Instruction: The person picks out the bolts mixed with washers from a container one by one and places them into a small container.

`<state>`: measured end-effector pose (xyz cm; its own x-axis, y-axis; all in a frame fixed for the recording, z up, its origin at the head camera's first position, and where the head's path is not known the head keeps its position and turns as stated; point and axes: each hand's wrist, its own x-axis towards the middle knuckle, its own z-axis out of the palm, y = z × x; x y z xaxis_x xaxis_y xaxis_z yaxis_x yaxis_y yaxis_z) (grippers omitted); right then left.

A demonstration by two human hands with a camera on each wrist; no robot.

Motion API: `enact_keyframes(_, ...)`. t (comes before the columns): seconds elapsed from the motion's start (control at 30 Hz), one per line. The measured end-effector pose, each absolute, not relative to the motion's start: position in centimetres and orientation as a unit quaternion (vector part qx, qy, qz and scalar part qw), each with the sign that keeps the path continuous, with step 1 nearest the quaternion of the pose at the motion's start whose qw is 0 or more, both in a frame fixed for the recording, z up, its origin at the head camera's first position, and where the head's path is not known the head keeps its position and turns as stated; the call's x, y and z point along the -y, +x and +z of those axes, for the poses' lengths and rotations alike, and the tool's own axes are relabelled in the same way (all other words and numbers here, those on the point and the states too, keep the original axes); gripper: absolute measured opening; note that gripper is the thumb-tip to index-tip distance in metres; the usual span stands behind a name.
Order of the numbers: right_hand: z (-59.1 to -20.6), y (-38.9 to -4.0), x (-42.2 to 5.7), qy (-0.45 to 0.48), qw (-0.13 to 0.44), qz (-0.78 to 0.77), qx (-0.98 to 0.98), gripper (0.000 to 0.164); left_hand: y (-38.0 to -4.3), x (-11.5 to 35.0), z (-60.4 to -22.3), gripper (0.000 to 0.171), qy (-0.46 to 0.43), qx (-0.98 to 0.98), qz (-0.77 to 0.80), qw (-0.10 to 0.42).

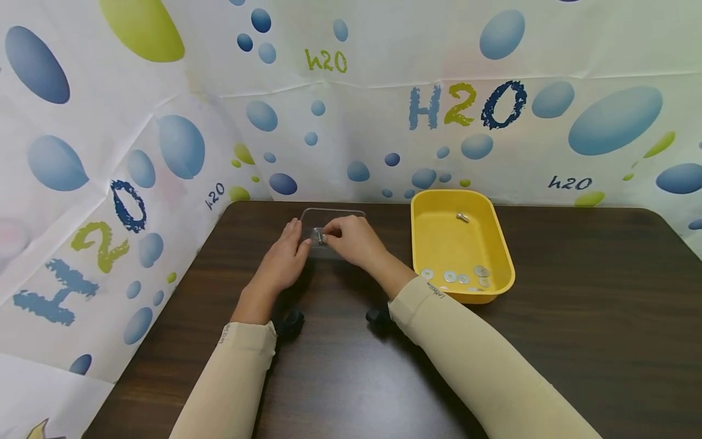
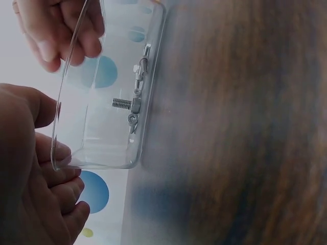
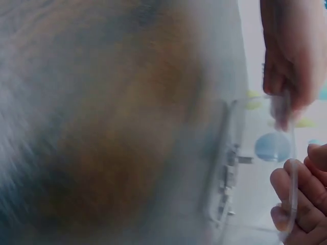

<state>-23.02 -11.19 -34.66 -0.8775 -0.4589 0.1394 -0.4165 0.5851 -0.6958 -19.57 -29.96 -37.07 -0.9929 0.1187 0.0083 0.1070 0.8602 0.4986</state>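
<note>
A clear, see-through container (image 1: pixel 332 211) stands at the far left of the table. Several metal bolts and nuts lie on its floor, and one bolt (image 2: pixel 122 104) stands upright on its head. My left hand (image 1: pixel 282 259) holds the container's near left corner, thumb on the front side and fingers along the left side. Over the open top hovers my right hand (image 1: pixel 353 239), fingers loosely bent and apart from the hardware. In the right wrist view nothing shows between the right fingers (image 3: pixel 301 196); that picture is partly blurred.
Right of the container sits a yellow tray (image 1: pixel 503 262), holding one bolt (image 1: pixel 462 217) at its far end and several washers (image 1: pixel 450 277) near its front. Dark wrist devices (image 1: pixel 289 324) hang below the sleeves. A printed sheet (image 1: pixel 378 122) rises behind the table.
</note>
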Motion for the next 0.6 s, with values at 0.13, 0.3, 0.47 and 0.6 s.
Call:
enact_keyframes(0.13,-33.3,-23.0,10.4,-0.238,0.023,-0.381,-0.893,0.025,-19.6,29.9,-37.0,0.063,0.055,-0.965,0.257,0.01)
enact_keyframes(0.3,-31.3,-23.2,8.8,-0.245,0.005,-0.388,-0.889,0.025,-19.4,29.8,-36.7,0.063,0.052,-0.965,0.256,0.002)
enact_keyframes(0.47,-29.8,-23.9,6.4,-0.236,-0.008,-0.391,-0.89,0.027,-19.2,29.0,-36.2,0.062,0.068,-0.965,0.252,-0.011)
enact_keyframes(0.6,-28.8,-24.6,4.3,-0.22,-0.016,-0.385,-0.896,0.029,-18.8,27.6,-35.5,0.062,0.092,-0.964,0.248,-0.018)
